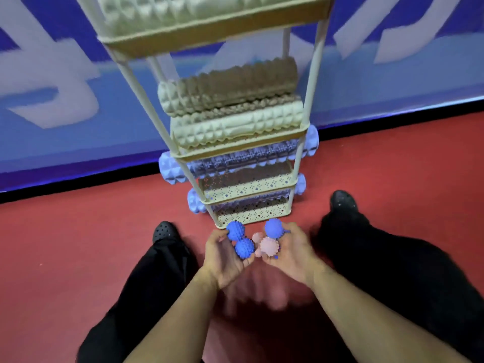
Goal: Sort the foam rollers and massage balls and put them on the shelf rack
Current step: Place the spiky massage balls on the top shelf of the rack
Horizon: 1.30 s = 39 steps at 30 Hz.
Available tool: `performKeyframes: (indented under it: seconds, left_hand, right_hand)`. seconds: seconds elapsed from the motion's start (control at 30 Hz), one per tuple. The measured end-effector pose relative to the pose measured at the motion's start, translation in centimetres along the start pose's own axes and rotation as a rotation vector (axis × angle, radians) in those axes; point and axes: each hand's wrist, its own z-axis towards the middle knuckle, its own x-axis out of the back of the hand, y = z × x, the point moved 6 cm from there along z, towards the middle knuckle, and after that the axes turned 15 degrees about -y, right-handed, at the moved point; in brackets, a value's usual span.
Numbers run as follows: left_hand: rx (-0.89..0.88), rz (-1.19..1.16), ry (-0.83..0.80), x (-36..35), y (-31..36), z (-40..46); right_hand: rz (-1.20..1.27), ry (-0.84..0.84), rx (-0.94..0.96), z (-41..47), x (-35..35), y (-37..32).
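A cream shelf rack (303,133) stands on the red floor before me. Beige foam rollers (230,87) lie on its upper tiers, and blue foam rollers (170,169) stick out of the lower tiers. My left hand (222,260) cups two blue spiky massage balls (244,248) just in front of the rack's bottom tier. My right hand (290,250) cups a blue spiky ball (273,227) and pink spiky balls (269,246). Both hands are held side by side, palms up.
My legs in black trousers and black shoes (163,231) straddle the spot on either side of the rack. A blue wall banner (78,87) with large white letters runs behind the rack. Red floor (65,244) spreads to the left and right.
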Motion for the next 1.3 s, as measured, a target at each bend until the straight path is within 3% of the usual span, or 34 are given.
performKeyframes:
  seconds: [0.2, 0.53, 0.77, 0.87, 1.0, 1.1, 1.2, 1.3]
  left_hand:
    - [-0.161, 0.066, -0.17, -8.6, 3.1, -6.1]
    - [-0.543, 0.192, -0.223, -23.0, 11.4, -17.0]
    - [-0.796, 0.503, -0.083, -32.4, 17.9, -21.8]
    - [-0.885, 0.661, 0.004, -36.0, 21.0, -23.2]
    - [-1.063, 1.049, 0.076, -42.0, 26.3, -24.7]
    - [-1.257, 1.331, 0.193, -46.2, 31.2, -25.5]
    - [-1.297, 1.622, 0.438, -49.5, 36.4, -25.0]
    - [-1.125, 1.844, 0.599, -51.2, 40.9, -22.8]
  right_hand:
    - [-0.075, -0.079, 0.206, -5.7, -10.0, -4.1]
    - [-0.322, -0.288, 0.41, -15.3, -25.9, -10.6]
    - [-0.659, -0.415, 0.527, -20.7, -34.9, -16.9]
    - [-0.982, -0.335, 0.672, -22.3, -38.8, -20.8]
    - [-1.307, -0.211, 0.85, -24.1, -45.1, -26.5]
    - [-1.609, 0.057, 1.07, -24.6, -50.0, -31.4]
    - [-1.89, 0.26, 1.038, -22.5, -53.1, -35.9]
    - [-2.103, 0.318, 0.879, -19.4, -54.8, -39.6]
